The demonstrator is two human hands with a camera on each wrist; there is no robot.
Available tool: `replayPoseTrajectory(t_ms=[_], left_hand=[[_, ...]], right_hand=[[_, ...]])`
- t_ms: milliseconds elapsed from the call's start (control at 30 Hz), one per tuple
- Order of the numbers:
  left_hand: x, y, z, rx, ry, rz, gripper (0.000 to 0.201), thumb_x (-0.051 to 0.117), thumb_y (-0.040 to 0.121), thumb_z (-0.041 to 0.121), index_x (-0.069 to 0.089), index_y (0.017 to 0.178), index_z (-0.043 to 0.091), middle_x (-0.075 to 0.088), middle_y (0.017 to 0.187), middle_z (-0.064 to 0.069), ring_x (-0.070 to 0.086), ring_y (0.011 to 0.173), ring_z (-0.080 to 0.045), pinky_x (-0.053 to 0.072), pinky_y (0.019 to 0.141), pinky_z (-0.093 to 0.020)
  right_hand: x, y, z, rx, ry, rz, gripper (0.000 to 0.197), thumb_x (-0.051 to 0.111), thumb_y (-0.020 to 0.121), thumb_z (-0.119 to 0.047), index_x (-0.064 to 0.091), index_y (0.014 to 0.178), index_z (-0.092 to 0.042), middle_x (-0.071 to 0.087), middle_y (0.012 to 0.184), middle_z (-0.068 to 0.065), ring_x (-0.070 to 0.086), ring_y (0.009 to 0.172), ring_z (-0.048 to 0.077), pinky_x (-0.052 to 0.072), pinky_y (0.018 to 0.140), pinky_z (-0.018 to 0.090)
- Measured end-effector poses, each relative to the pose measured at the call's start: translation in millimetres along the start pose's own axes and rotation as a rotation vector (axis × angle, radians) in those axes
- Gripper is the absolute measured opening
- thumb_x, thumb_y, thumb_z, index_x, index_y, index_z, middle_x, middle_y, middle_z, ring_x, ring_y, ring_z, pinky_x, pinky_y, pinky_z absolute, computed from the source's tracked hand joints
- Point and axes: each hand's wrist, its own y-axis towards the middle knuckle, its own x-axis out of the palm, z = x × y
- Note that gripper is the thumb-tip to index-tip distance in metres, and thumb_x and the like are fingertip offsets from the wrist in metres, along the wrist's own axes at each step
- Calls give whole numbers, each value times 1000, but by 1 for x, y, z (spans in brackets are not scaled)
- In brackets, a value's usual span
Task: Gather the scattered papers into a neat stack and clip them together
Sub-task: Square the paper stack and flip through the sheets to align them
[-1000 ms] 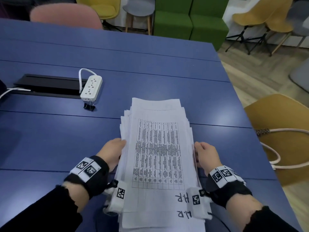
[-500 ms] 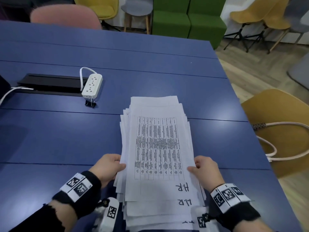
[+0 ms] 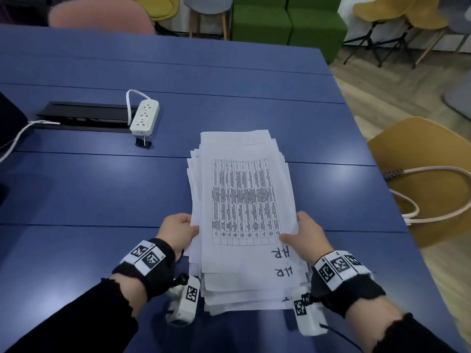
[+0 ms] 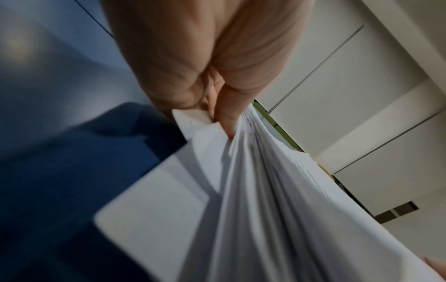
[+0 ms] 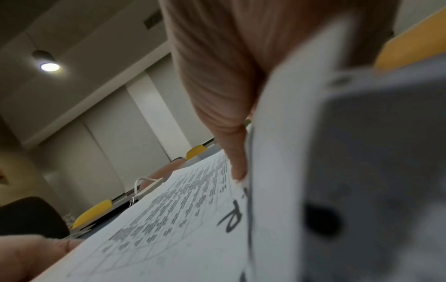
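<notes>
You are looking down at a blue table point(image 3: 102, 189) with a pile of white papers point(image 3: 244, 200) in front of you, lengthwise away from you. The top sheet carries a printed grid of text and handwritten letters near your end.

Your left hand point(image 3: 177, 231) grips the pile's left edge, thumb on top and fingers curled beneath; the left wrist view shows the sheets fanned and bunched at that pinch. Your right hand point(image 3: 304, 236) grips the right edge the same way, its thumb lying across the top sheet beside the handwriting. The near end seems lifted slightly off the table, though you cannot be sure how far.

The gathering looks done: no loose sheets show anywhere else on the table. The neatening is not. Edges are staggered along the left side, at the far end and at the near end, where several sheets step out from under one another. The pile likely still needs tapping square.

The clipping has not begun. A black binder clip point(image 3: 143, 143) lies on the table well apart from the pile, off to the far left, just beside the near end of a white power strip point(image 3: 144, 115). One hand will have to let go to fetch it.
</notes>
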Motion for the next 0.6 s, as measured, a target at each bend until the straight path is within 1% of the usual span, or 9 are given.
replayPoseTrajectory(t_ms=[33, 100, 167, 267, 300, 367, 467, 533, 600], left_hand=[[1, 0, 0, 9, 7, 6, 19, 61, 82, -10, 65, 73, 6, 68, 72, -15, 60, 52, -19, 49, 52, -25], [1, 0, 2, 21, 9, 16, 19, 62, 82, -10, 66, 74, 7, 70, 75, -16, 62, 59, -23, 51, 57, -28], [1, -1, 3, 19, -3, 21, 19, 62, 82, -11, 66, 74, 7, 69, 75, -15, 60, 54, -21, 48, 53, -24], [1, -3, 3, 31, 26, 22, 18, 61, 83, -10, 65, 77, 6, 67, 69, -11, 56, 40, -10, 43, 42, -18], [1, -3, 3, 31, 39, 18, 15, 60, 84, -10, 66, 80, 4, 67, 70, -12, 57, 42, -11, 45, 44, -20], [0, 0, 3, 31, 68, 16, 11, 61, 84, -8, 66, 84, 2, 70, 76, -14, 63, 56, -21, 52, 55, -28], [-2, -2, 6, 63, 199, -27, 6, 63, 85, 3, 62, 89, 7, 70, 84, -12, 68, 73, -29, 58, 64, -36], [-2, -7, 9, 88, 270, -94, 17, 66, 85, 12, 59, 100, 11, 69, 95, -7, 68, 88, -27, 57, 73, -37], [-2, -9, 10, 103, 290, -113, 22, 66, 85, 14, 57, 105, 12, 68, 100, -5, 67, 94, -25, 57, 79, -38]], right_hand=[[0, 0, 1, 16, 17, 0, 26, 68, 83, -13, 52, 102, -12, 60, 97, 0, 57, 83, 15, 39, 55, 16], [-3, 3, 6, 40, 64, 15, 24, 71, 81, -11, 56, 99, -9, 63, 100, 4, 62, 86, 20, 48, 63, 25], [-5, 4, 10, 62, 133, 28, 21, 72, 79, -8, 59, 96, -7, 67, 99, 7, 66, 86, 24, 54, 72, 34], [-5, 0, 14, 67, 256, 49, 16, 70, 79, -2, 61, 91, -7, 71, 96, 9, 69, 83, 25, 57, 78, 41], [-5, -2, 15, 65, 290, 58, 16, 69, 80, -2, 62, 93, -7, 71, 95, 8, 70, 84, 25, 58, 79, 43], [-4, -5, 17, 52, 328, 72, 15, 67, 82, -3, 62, 96, -8, 71, 95, 5, 69, 83, 22, 58, 73, 38], [1, -7, 19, -2, 351, 103, 19, 63, 85, -2, 63, 101, -10, 69, 96, -1, 66, 85, 13, 48, 63, 20], [5, -6, 19, -15, 371, 118, 23, 61, 85, 0, 63, 105, -9, 69, 98, -1, 66, 91, 16, 48, 66, 19], [7, -3, 21, -1, 375, 90, 26, 61, 85, 0, 63, 108, -11, 70, 102, -1, 67, 94, 17, 53, 74, 26]])
